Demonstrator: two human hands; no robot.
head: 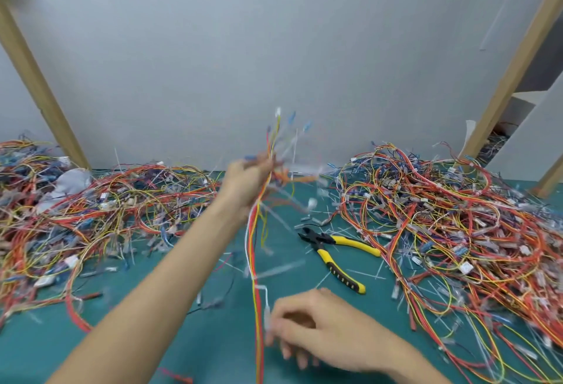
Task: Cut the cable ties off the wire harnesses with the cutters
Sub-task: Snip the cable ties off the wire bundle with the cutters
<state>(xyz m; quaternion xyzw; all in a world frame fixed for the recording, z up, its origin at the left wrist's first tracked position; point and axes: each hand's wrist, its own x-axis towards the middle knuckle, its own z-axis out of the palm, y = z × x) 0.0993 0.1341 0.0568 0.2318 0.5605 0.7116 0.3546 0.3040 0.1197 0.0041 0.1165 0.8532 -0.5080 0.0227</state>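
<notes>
Head | left grip [246, 182] clenches raised harness [252, 249] | right grip [320, 325] pinches its lower end | cutters [321, 243] lie beyond, untouched

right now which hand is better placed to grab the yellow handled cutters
Right. The right hand sits low over the green mat near the yellow-and-black-handled cutters, while the left hand is raised, gripping the red, yellow and white wire harness.

A harness [255, 231] of red, yellow and white wires hangs upright mid-scene, blurred. The left hand [246, 182] grips its top; the right hand [320, 322] pinches a near white end. Tangled harnesses form a left heap [91, 210] and a right heap [441, 225]. The yellow-handled cutters [323, 243] lie between, handles spread.
</notes>
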